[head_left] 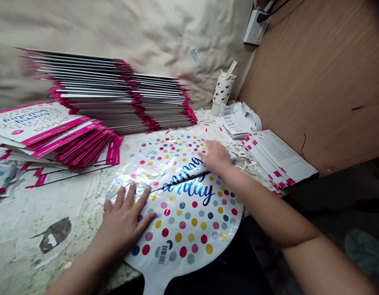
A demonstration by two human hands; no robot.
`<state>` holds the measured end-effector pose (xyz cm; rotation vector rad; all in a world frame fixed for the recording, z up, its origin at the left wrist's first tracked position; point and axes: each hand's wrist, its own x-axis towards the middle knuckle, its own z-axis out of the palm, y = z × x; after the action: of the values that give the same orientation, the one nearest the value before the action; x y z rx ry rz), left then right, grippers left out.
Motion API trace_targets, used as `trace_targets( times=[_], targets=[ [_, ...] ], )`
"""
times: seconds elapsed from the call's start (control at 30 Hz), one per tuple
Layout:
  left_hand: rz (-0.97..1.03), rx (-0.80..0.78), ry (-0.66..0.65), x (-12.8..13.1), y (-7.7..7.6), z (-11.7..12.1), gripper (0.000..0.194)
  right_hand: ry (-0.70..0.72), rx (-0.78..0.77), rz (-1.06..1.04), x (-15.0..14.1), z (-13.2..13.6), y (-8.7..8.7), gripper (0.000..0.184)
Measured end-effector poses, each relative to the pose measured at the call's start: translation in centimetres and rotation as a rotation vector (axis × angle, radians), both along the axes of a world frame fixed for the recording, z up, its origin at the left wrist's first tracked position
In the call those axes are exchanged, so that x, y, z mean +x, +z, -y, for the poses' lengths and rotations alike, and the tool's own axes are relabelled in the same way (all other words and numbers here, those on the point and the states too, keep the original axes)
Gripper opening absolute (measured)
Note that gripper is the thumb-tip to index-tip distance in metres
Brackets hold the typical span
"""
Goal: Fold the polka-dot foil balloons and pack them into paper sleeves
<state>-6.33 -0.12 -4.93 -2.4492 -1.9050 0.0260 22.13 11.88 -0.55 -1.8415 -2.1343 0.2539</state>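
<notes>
The left hand [123, 219] lies palm down at lower centre-left of the frame, fingers spread wide, with the left forearm [81, 268] running in from the bottom edge. The right forearm [269, 215] stretches diagonally from the lower right, bringing the right hand [216, 157] (somewhat blurred) to upper centre, palm down, fingers loosely extended.

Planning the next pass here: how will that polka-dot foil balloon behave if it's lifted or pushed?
The foil balloon lies flat and thin, so probably floppy and light for its size. The crease across it suggests it folds easily. Its glossy face may slide on the table unless pinned, as the left hand pins it.
</notes>
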Motion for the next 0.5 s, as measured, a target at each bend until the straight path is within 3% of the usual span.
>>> trace_targets(
  times=[0.07, 0.13, 0.2, 0.27, 0.3, 0.33, 0.4, 0.5],
  targets=[
    [-0.015, 0.01, 0.007, 0.1, 0.3, -0.1, 0.064, 0.463, -0.092, -0.005, -4.1, 2.8, -1.0, 0.069],
    [-0.026, 0.013, -0.002, 0.0, 0.3, -0.2, 0.064, 0.673, -0.162, -0.016, -5.4, 4.5, -2.2, 0.08],
    [-0.029, 0.002, -0.012, -0.3, 0.4, -0.3, 0.066, 0.591, -0.24, 0.016, -3.1, 5.0, -2.9, 0.081],
    [-0.022, -0.013, 0.005, -0.1, 0.5, -0.6, 0.067, 0.252, -0.258, 0.086, 1.5, 5.1, -3.1, 0.078],
    [-0.015, -0.019, 0.014, 0.4, 0.7, -0.8, 0.068, 0.046, -0.236, 0.134, 3.9, 5.2, -3.1, 0.075],
    [-0.002, -0.017, 0.021, 1.2, 0.9, -1.0, 0.069, -0.074, -0.172, 0.17, 5.9, 5.5, -3.0, 0.071],
    [0.035, -0.009, 0.016, 3.7, 1.5, -1.7, 0.075, -0.064, -0.04, 0.187, 8.1, 6.5, -2.9, 0.064],
    [0.091, -0.054, -0.003, 8.2, 1.9, -2.5, 0.083, 0.068, 0.003, 0.136, 7.4, 7.8, -3.3, 0.066]
  ],
)
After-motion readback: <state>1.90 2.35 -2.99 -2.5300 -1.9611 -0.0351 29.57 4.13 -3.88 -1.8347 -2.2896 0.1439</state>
